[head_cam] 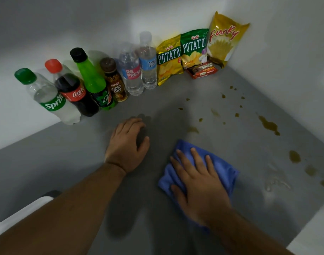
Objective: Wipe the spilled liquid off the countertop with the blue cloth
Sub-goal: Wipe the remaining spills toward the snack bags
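— Grey tabletop (65,162); where's the spilled liquid (268,125)?
— Brown drops, right and upper right of the blue cloth (221,166) (lower centre).
— Hands?
— Apart: right hand (199,183) flat on the cloth, nearer the spill; left hand (127,146) loosely bent, holding nothing, frame centre.

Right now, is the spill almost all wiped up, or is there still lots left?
Still lots left. Done: the blue cloth is on the countertop, and the grey patch left of it shows no brown spots. In hand: the right hand presses flat on the cloth; the left hand is beside it, holding nothing. Left: the brown streak, the blotches near the right edge and the small drops beyond the cloth.
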The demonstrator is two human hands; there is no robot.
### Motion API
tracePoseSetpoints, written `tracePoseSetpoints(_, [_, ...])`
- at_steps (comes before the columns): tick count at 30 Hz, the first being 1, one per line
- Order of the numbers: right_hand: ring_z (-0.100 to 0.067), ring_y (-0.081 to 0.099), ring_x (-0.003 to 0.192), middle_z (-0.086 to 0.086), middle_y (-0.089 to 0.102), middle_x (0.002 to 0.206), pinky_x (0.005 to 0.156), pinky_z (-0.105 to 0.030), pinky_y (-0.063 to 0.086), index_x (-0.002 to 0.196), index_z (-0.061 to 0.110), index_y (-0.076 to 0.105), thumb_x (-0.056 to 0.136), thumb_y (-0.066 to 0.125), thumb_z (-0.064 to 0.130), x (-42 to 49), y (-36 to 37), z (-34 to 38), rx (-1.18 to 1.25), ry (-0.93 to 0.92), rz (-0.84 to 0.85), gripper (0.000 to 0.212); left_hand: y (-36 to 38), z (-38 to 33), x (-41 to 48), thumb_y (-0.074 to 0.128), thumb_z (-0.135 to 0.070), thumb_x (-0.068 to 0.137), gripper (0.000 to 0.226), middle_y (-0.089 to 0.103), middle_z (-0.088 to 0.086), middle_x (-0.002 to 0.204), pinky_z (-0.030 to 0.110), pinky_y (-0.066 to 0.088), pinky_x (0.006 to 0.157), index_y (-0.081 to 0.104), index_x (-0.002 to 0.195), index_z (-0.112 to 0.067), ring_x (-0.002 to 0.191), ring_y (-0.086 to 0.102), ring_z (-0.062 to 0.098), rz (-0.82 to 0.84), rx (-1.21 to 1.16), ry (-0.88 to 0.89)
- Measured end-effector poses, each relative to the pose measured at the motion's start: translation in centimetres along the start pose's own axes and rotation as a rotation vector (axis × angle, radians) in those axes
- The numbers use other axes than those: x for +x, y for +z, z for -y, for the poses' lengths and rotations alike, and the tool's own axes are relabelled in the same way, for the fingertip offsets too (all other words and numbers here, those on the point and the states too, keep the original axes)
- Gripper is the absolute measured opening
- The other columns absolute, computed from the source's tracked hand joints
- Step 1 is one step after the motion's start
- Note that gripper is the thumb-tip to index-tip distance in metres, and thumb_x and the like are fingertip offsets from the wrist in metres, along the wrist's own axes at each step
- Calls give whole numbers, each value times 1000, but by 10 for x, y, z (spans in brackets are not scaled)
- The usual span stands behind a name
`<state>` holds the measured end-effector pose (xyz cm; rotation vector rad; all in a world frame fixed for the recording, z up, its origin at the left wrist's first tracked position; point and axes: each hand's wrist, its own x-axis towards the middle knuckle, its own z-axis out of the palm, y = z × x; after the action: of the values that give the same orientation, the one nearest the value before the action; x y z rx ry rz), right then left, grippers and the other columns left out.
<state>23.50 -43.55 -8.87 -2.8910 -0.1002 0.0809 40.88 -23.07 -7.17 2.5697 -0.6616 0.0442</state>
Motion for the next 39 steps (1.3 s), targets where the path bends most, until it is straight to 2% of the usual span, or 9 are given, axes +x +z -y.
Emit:
tracePoseSetpoints(4, [-25,4,160,14,17,171,125,-59,8,163,36,20,102,34,58,59,-8,-5,-2,-73,46,66,0,2,0,50,-40,92,46,59,7,141,45,40,114,62,127,-13,134,51,29,4,-46,-8])
tracePoseSetpoints(9, [-23,-3,160,13,8,172,128,-52,-2,163,36,17,104,17,62,78,-20,-29,-53,113,30,65,0,1,1,49,-43,93,49,57,5,144,43,38,117,61,130,-15,137,48,27,44,-29,-35])
tracePoseSetpoints(12, [-24,-7,159,11,6,173,127,-55,2,164,33,16,104,17,62,51,-13,-21,-67,154,-5,67,1,2,1,45,-47,93,50,55,3,146,45,38,116,60,131,-16,139,45,25,55,-6,-42])
tracePoseSetpoints(15, [-27,-6,160,12,7,173,126,-58,3,163,33,17,105,23,63,43,-3,-2,-55,88,17,66,3,1,2,44,-46,92,50,56,6,143,49,41,112,62,127,-14,136,48,29,46,24,-22])
tracePoseSetpoints(20, [-24,-7,159,15,7,172,126,-58,0,163,39,13,101,21,65,103,-10,0,-47,3,70,67,4,2,2,44,-42,93,49,57,8,143,49,43,112,63,126,-11,135,50,31,48,47,-13])
tracePoseSetpoints(26, [-25,-6,159,13,6,172,127,-55,-1,163,36,15,106,23,55,139,-22,-14,-52,186,10,61,5,2,2,40,-44,96,51,57,7,143,49,41,114,62,129,-12,136,49,28,45,55,-14])
tracePoseSetpoints(33, [-15,-6,159,17,6,171,128,-52,4,163,39,11,106,19,57,81,-23,-49,-47,22,58,61,3,1,1,36,-45,98,53,53,6,148,49,40,116,62,131,-13,140,46,28,37,12,-17])
tracePoseSetpoints(35, [-16,-5,159,17,7,171,128,-53,7,164,38,9,105,15,60,84,-29,-68,-71,65,58,63,3,2,2,38,-46,98,52,51,4,150,49,40,115,61,131,-15,141,44,27,33,19,-1])
tracePoseSetpoints(39, [-22,-12,158,14,-4,172,127,-52,-4,164,38,0,102,8,62,128,-35,-64,-91,192,53,67,4,-1,4,43,-48,93,51,52,4,149,48,43,111,63,128,-16,136,47,28,44,104,1])
